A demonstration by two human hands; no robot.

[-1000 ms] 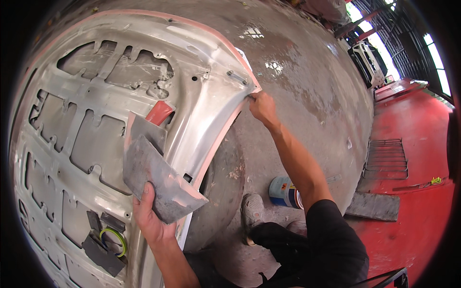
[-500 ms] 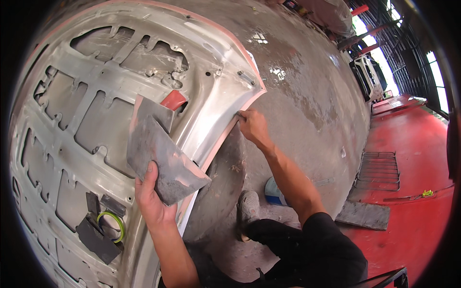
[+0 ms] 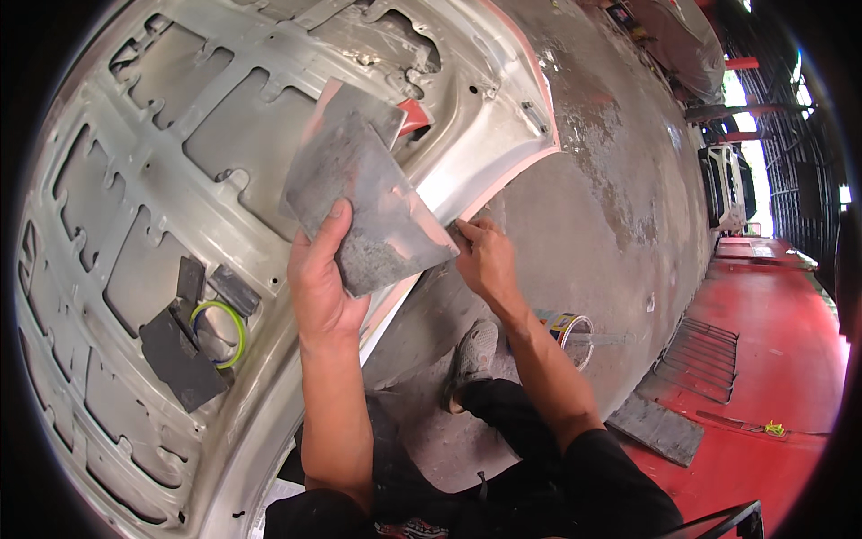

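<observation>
Filler-caked mixing board [image 3: 373,202] clenched in left hand [image 3: 319,287], tilted toward the work. Right hand [image 3: 485,260] fingertips pinch the car hood [image 3: 135,207] edge, grasping no visible tool.

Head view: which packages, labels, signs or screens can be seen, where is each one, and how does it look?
Round can: on the grey floor behind the right forearm, open top, wrapper label in blue, yellow and red bands.
No sign or screen shows.

Flat grey filler-smeared mixing board [image 3: 373,202], tilted above the upturned silver car hood [image 3: 135,180].
</observation>
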